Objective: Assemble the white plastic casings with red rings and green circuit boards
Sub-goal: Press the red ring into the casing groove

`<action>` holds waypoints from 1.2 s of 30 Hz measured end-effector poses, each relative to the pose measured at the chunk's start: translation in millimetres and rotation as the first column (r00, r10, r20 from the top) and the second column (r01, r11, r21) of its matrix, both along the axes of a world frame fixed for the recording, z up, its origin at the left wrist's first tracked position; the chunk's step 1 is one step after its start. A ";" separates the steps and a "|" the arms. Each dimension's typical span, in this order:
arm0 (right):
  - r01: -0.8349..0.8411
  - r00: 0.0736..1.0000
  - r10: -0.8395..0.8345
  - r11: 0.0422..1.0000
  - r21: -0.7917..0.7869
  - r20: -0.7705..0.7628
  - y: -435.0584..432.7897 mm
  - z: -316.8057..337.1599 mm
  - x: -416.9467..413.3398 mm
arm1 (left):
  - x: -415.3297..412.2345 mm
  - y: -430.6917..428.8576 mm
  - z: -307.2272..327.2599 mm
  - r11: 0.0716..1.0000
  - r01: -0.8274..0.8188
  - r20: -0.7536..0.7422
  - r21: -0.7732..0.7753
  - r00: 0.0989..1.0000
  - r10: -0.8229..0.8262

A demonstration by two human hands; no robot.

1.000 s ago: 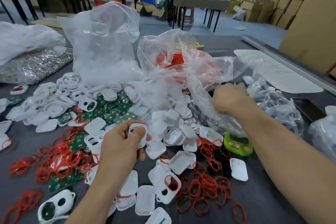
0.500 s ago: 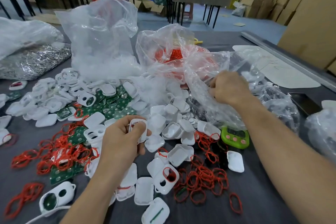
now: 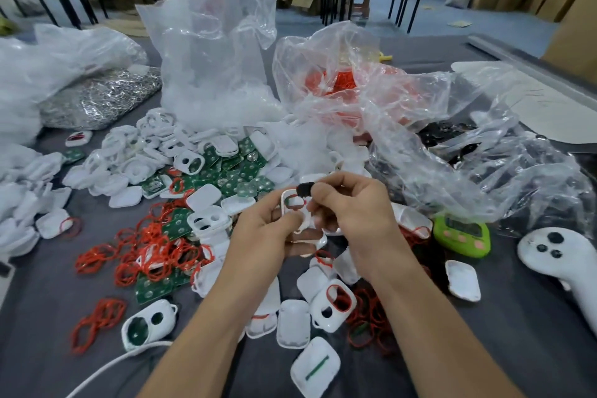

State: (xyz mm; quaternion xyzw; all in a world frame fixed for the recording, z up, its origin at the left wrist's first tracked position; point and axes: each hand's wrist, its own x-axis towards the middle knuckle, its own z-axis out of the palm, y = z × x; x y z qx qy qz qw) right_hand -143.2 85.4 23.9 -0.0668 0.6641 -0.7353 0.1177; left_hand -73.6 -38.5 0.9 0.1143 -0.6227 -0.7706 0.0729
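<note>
My left hand (image 3: pixel 265 233) grips a white plastic casing (image 3: pixel 292 208) with a red ring seated in its opening, held above the middle of the table. My right hand (image 3: pixel 352 207) pinches a small black part (image 3: pixel 304 189) right at the casing's top edge. Loose white casings (image 3: pixel 292 323) lie all around below my hands. Red rings (image 3: pixel 151 255) are heaped to the left and more lie at the lower right (image 3: pixel 371 323). Green circuit boards (image 3: pixel 245 171) are piled behind my hands.
Clear plastic bags (image 3: pixel 219 52) stand at the back, one with red rings (image 3: pixel 342 81), one crumpled at right over black parts (image 3: pixel 452 142). A green timer (image 3: pixel 462 236) and a white controller (image 3: pixel 555 252) lie right. A silver bag (image 3: pixel 97 100) sits far left.
My right hand left the plastic bag at the right and came to the casing with a small black part. The left hand kept the casing and rose slightly.
</note>
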 end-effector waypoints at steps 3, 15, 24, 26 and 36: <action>-0.016 1.000 0.015 1.000 0.013 0.023 -0.5 -5.8 3.7 | 0.7 -1.0 -0.2 1.000 0.006 -0.006 -0.013 1.000 -0.006; 0.162 0.966 -0.122 0.972 0.168 -0.226 -0.1 -8.1 11.0 | -2.6 5.3 -8.0 0.997 -0.062 -0.045 -0.042 0.997 0.060; 0.150 0.940 -0.085 0.973 0.176 -0.330 -4.3 -9.9 15.6 | 0.5 2.6 -5.4 0.971 -0.157 -0.123 -0.179 0.983 0.136; 0.167 0.944 -0.111 0.973 0.158 -0.310 -5.8 -11.2 16.4 | 1.6 5.2 -4.4 0.953 -0.182 -0.132 -0.243 0.979 0.153; 0.229 0.942 -0.187 0.965 0.128 -0.278 -10.1 -13.9 23.2 | 11.1 20.0 3.2 0.818 -0.407 -0.271 -0.407 0.909 0.318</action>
